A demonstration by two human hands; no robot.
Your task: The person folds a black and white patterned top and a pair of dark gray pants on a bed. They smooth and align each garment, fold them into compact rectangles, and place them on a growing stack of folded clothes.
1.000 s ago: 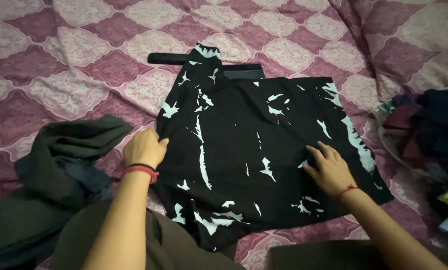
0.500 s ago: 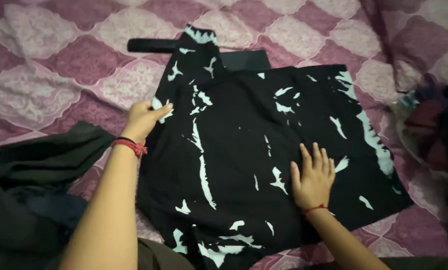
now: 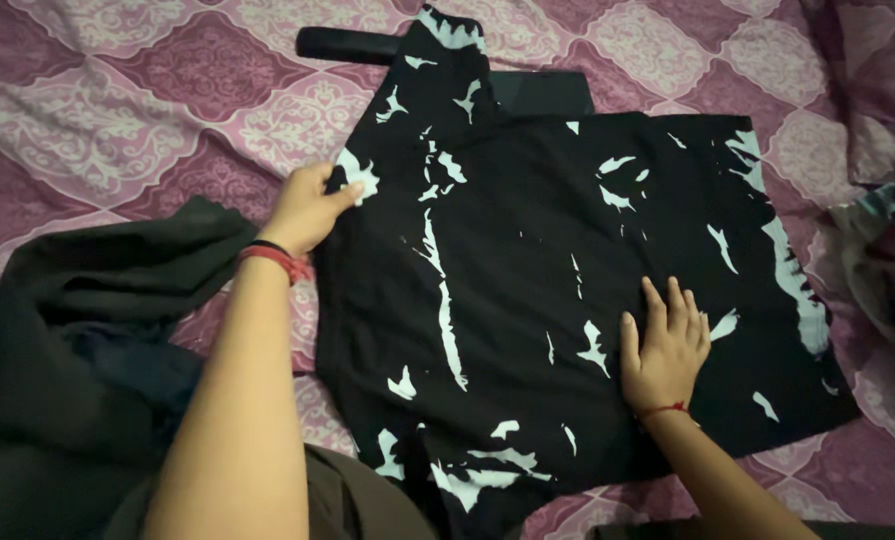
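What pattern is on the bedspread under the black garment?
The bedspread has a diamond check of dark maroon and pale pink ornate patches, shown in the head view, around the black garment.

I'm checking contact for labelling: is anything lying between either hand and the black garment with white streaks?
Nothing visible does. The left hand grips the black garment at its left edge, and the right hand lies flat, palm down, directly on the cloth. The dark clothes pile sits beside it on the left.
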